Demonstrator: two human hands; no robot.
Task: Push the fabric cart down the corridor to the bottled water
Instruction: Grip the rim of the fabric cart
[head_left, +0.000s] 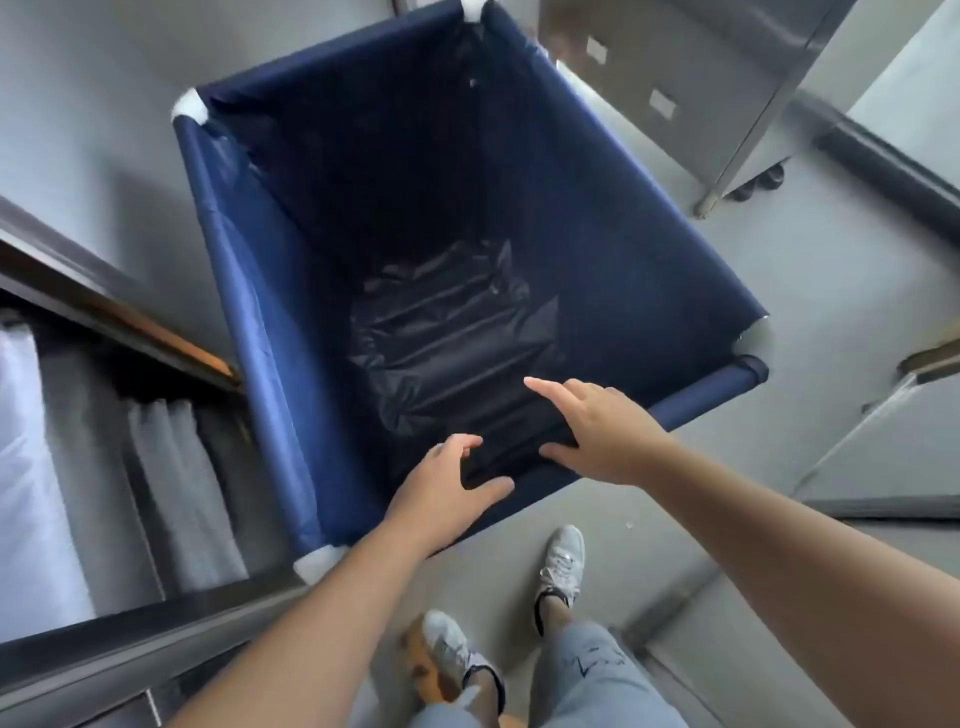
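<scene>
A tall navy-blue fabric cart (249, 291) with white corner joints stands right in front of me, and I look down into it. A crumpled black plastic sheet (447, 332) lies at its bottom. My left hand (441, 488) hovers over the cart's near rim, thumb and fingers spread around the rail without closing on it. My right hand (597, 431) is open a little further right over the same rim, forefinger stretched out over the inside. No bottled water is in view.
A metal shelf unit (78, 467) with folded white items stands close on the left. A steel cabinet (727, 93) on feet is at the back right, another steel surface (883, 441) on the right. Grey floor (779, 270) lies between them. My feet (561, 561) are behind the cart.
</scene>
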